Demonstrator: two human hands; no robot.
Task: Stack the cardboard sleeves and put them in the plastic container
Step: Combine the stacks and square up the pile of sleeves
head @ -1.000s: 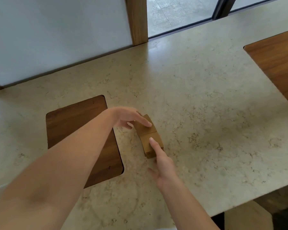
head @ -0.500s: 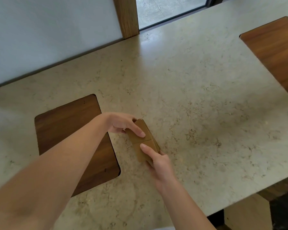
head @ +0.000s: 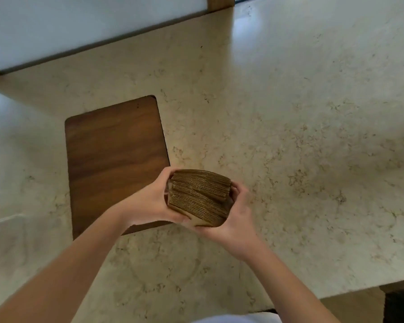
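Sleeves (head: 200,198) between both hands (head: 149,203)

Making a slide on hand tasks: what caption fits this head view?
Left hand and right hand grip a stack of cardboard sleeves above a stone counter.

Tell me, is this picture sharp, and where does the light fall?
Head view: the stack of cardboard sleeves shows crisp ridges, while the right hand is slightly smeared; daylight glares on the stone counter near the window; straight edges bow from the wide lens.
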